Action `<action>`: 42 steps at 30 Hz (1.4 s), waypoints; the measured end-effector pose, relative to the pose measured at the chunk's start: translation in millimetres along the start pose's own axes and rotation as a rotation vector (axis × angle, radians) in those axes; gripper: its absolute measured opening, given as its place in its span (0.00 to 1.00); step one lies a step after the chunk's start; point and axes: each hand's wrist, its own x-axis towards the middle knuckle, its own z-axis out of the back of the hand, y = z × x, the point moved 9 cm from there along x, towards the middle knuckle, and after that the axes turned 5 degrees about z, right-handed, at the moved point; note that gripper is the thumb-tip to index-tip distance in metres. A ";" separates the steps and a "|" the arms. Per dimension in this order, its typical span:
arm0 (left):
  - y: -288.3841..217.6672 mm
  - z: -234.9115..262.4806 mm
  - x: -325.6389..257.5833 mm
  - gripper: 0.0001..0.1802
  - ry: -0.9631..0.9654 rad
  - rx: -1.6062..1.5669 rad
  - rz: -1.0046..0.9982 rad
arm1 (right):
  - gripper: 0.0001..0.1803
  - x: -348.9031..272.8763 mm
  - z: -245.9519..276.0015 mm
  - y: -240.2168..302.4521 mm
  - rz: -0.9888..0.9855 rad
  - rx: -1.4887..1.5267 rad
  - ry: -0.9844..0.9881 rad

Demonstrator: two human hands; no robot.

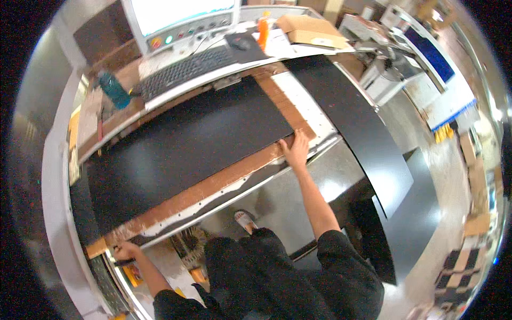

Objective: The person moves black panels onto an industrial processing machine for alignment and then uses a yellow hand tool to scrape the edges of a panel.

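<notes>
A large black panel (186,149) lies flat on a long worktable with a brown, worn surface. My right hand (296,149) rests at the panel's near right corner, thumb spread away from the fingers, touching the corner and the brown surface beside it. At the table's near left end, my left hand (127,250) is curled closed beside a small tan block (97,248). Something dark shows at its fingers, too small to make out.
Behind the panel are a keyboard (184,72), a mouse (242,44), a blue-green bottle (113,89), an orange bottle (263,31) and a monitor (181,10) over a button panel. More black panels (346,101) lie to the right. Cardboard (312,31) sits at the back.
</notes>
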 end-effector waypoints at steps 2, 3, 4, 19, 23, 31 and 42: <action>11.7 2.4 7.7 0.11 -0.119 0.052 -0.108 | 0.39 -40.8 4.8 21.9 0.065 -0.083 -0.080; -0.8 0.3 -10.5 0.11 0.014 -0.054 -0.058 | 0.37 -65.2 10.8 34.9 0.043 -0.060 -0.044; -12.6 3.8 -35.4 0.11 0.151 -0.156 -0.013 | 0.35 -90.9 22.6 45.4 0.018 -0.038 -0.004; -143.9 232.4 -438.6 0.05 1.708 -0.832 -0.153 | 0.18 -328.8 178.6 196.1 -1.197 2.398 0.533; -182.4 269.9 -419.9 0.06 1.774 -0.953 -0.167 | 0.19 -321.9 200.8 199.7 -1.135 2.496 0.424; -206.5 290.5 -380.0 0.10 1.796 -1.001 -0.093 | 0.20 -302.8 207.0 204.7 -1.083 2.543 0.491; -285.4 364.2 -363.4 0.13 2.053 -1.596 1.156 | 0.20 -266.8 227.0 226.0 -0.869 2.506 0.724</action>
